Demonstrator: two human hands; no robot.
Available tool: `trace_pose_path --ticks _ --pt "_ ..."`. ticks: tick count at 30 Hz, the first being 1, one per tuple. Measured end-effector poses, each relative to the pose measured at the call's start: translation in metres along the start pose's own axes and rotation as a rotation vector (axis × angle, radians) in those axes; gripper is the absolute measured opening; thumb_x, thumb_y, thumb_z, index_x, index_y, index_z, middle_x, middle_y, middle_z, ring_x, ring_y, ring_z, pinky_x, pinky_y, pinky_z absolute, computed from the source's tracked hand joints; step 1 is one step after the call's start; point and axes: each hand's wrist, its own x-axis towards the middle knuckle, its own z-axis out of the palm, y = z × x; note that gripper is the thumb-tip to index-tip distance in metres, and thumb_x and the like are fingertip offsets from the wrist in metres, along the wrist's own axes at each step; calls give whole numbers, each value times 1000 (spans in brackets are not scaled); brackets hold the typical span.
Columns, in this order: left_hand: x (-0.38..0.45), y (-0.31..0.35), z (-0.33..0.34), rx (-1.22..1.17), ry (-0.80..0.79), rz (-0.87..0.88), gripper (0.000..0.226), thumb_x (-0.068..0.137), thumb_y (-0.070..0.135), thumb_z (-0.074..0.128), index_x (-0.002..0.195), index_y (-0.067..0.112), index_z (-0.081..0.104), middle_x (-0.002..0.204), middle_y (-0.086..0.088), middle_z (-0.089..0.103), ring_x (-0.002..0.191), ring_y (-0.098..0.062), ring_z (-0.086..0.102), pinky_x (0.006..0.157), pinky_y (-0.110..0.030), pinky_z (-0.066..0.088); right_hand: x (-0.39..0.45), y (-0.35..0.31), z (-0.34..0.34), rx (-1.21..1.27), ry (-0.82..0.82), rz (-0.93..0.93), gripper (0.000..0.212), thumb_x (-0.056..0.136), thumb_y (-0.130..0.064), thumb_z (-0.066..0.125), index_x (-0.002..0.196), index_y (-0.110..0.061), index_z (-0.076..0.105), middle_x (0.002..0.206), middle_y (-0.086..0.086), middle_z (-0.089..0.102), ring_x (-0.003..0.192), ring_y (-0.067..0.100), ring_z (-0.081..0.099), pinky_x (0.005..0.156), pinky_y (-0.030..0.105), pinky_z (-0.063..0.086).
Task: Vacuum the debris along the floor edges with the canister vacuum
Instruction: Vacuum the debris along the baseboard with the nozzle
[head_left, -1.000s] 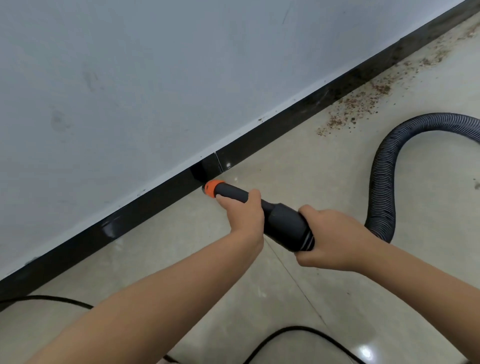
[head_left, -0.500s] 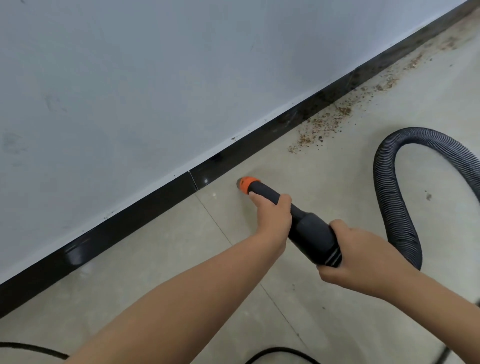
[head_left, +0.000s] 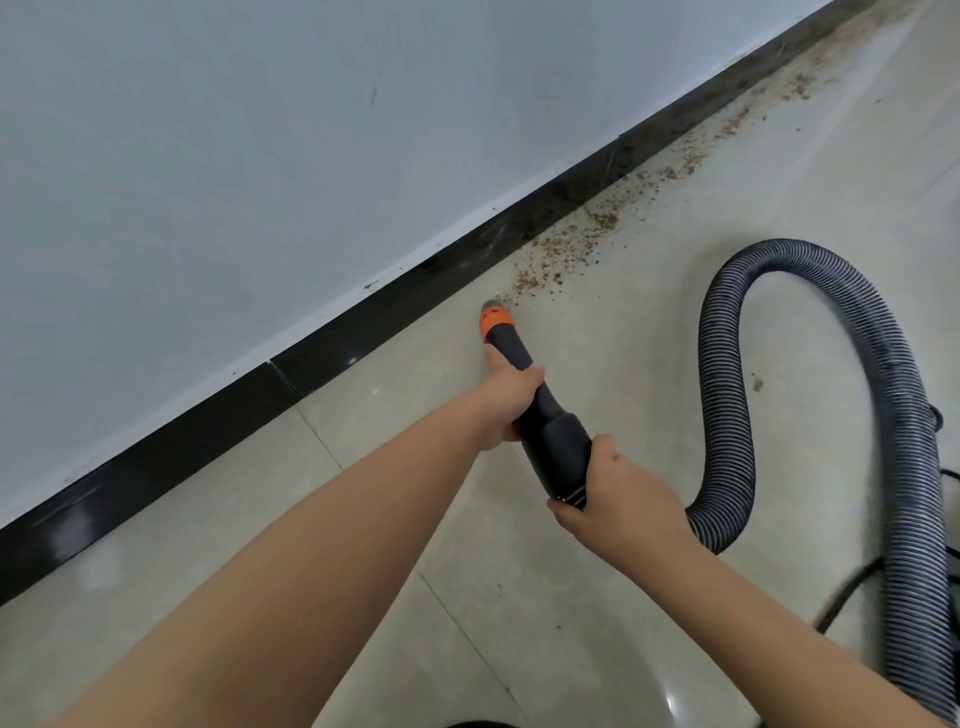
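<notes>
— What's different from a second ago?

— You've pulled the black vacuum nozzle with the orange tip (head_left: 496, 318) off the black glossy baseboard (head_left: 363, 332) and slid it along the beige tiled floor (head_left: 649, 338). It now sits right at the near edge of the brown scattered debris (head_left: 566, 254).

— And your hands?

— Your left hand (head_left: 506, 402) and right hand (head_left: 618, 493) travelled with it, and the ribbed grey hose (head_left: 727, 364) followed, its loop standing taller.

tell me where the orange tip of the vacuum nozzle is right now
In the head view, the orange tip of the black vacuum nozzle sits centre frame on the beige tiled floor, just short of the brown debris trail beside the black baseboard.
</notes>
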Motion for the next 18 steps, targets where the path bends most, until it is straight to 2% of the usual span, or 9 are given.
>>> trace_pose_path --ticks 7,15,18 --pt "26 11 9 -62 7 40 64 99 24 40 148 28 -1 139 -6 37 104 -27 47 88 -44 45 21 7 -4 33 16 17 42 89 -40 55 110 -12 32 107 3 57 93 23 61 61 26 37" --pt "38 21 5 -92 2 71 59 100 20 39 147 28 4 133 -5 38 101 -27 46 82 -41 45 40 4 -1 43 25 25 42 89 -39 55 112 -11 33 110 4 57 94 24 61 62 27 37" --pt "35 18 3 -74 75 128 59 99 20 40 148 23 6 139 -8 38 109 -29 48 90 -42 45 38 2 -5 38 33 -11 39 89 -41 54 105 -14 30 107 2 57 85 21 58 61 27 38"
